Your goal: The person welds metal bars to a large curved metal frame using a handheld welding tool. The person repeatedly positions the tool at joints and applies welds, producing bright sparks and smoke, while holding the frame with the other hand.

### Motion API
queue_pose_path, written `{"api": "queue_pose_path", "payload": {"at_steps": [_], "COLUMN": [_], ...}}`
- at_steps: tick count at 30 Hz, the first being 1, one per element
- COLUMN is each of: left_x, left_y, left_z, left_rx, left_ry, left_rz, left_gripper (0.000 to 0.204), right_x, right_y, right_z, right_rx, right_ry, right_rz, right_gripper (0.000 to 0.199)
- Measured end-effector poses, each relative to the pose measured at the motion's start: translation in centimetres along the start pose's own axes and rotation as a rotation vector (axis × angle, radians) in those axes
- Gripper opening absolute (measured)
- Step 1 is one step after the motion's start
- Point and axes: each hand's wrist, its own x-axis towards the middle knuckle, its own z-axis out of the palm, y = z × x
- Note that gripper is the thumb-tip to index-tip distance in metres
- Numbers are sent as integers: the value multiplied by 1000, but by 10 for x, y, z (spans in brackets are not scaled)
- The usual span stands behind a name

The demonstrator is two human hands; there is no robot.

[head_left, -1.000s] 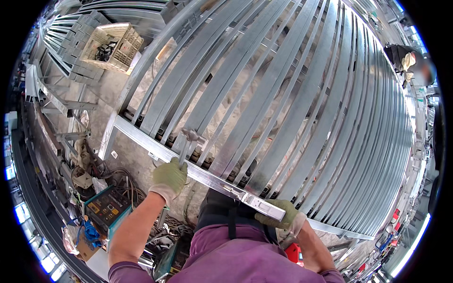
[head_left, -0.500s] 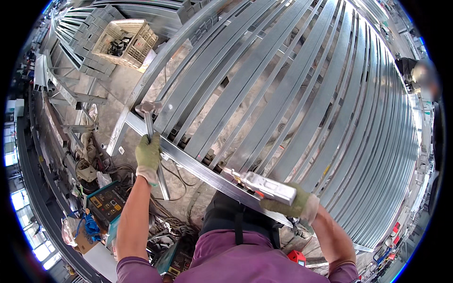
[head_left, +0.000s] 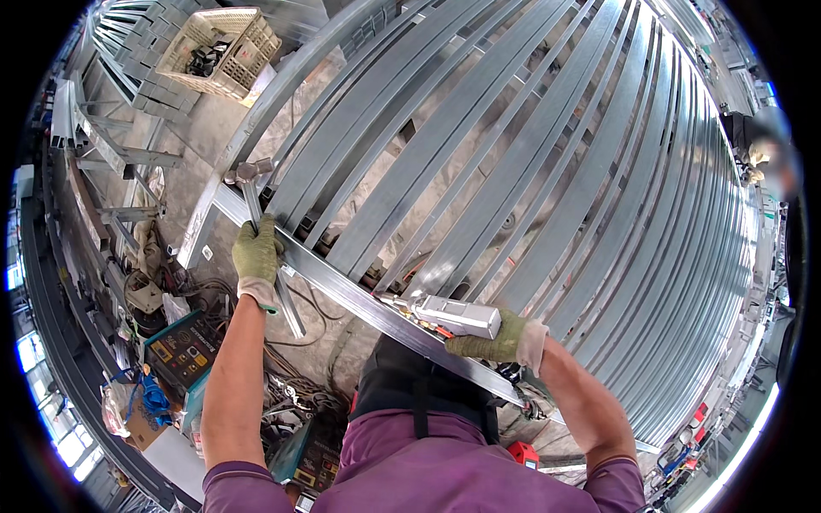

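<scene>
In my gloved left hand (head_left: 256, 261) is a hammer (head_left: 251, 171), gripped by its handle near the left end of a metal rail (head_left: 342, 293). The hammer's head points away from me. My gloved right hand (head_left: 494, 340) is closed around a boxy silver handheld tool that looks like a welding gun (head_left: 462, 316). Its thin nozzle points left, close to where the long metal slats (head_left: 428, 197) meet the rail. Whether the nozzle touches the metal I cannot tell. The rail runs slantwise in front of my waist.
A cream plastic crate (head_left: 221, 58) with dark parts stands at the far left, beside stacked metal tubes (head_left: 158, 64). Teal machine boxes (head_left: 181, 350) and tangled cables (head_left: 295, 389) lie at lower left. Another person (head_left: 753, 141) is at the far right edge.
The whole scene has shifted slightly up and left in the picture. Both hands keep their hold on the hammer and the welding gun, and the gun remains near the same joint.
</scene>
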Motion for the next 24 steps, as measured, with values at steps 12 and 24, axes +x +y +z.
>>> {"api": "queue_pose_path", "payload": {"at_steps": [12, 24], "left_x": [1, -5], "left_y": [-5, 2], "left_z": [3, 3], "left_rx": [67, 102], "left_ry": [51, 69], "left_rz": [25, 18], "left_gripper": [43, 44], "right_x": [-5, -7], "right_y": [-10, -10], "right_z": [1, 3], "right_rx": [16, 36], "right_ry": [50, 30], "right_rz": [32, 65], "right_gripper": [67, 67]}}
